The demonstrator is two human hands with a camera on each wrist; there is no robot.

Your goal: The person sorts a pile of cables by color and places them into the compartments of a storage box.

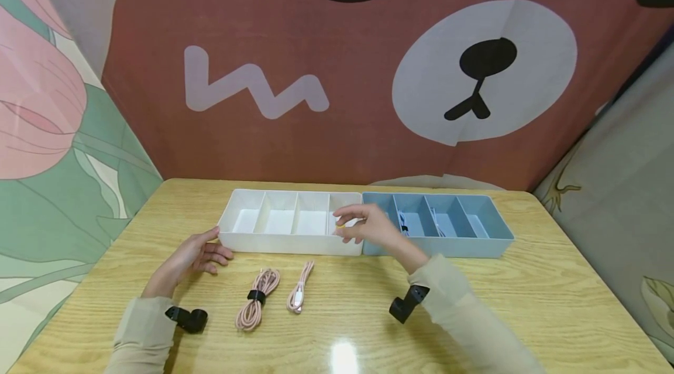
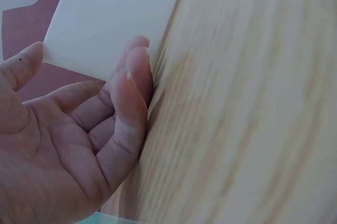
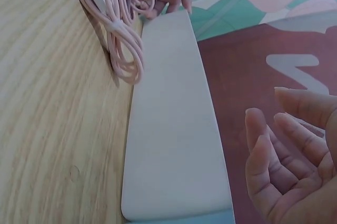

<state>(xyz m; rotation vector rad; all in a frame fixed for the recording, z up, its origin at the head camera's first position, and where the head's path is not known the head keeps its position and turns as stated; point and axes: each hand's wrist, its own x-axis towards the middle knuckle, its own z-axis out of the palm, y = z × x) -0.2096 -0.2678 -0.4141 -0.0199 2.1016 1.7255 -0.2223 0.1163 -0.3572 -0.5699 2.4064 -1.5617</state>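
Observation:
My left hand (image 1: 197,254) is at the left end of a white divided box (image 1: 289,243). In the left wrist view its thumb meets the box's corner and its fingers bend loosely, holding nothing. Over the white box's rightmost compartment hovers my right hand (image 1: 371,225). The right wrist view shows those fingers (image 3: 258,166) loosely bent and apart from the thumb, with nothing visible between them. A tiny yellow spot shows by its fingertips in the head view; I cannot tell what it is. In front lie a pink cable bundle with a black strap (image 1: 256,296) and a smaller pink cable (image 1: 306,273) with a white connector.
A blue divided box (image 1: 447,247) stands end to end with the white one. Thin cables (image 1: 403,222) lie in its middle compartments. Both boxes stand on a wooden table (image 1: 558,304), with a printed cloth (image 1: 253,146) hanging behind.

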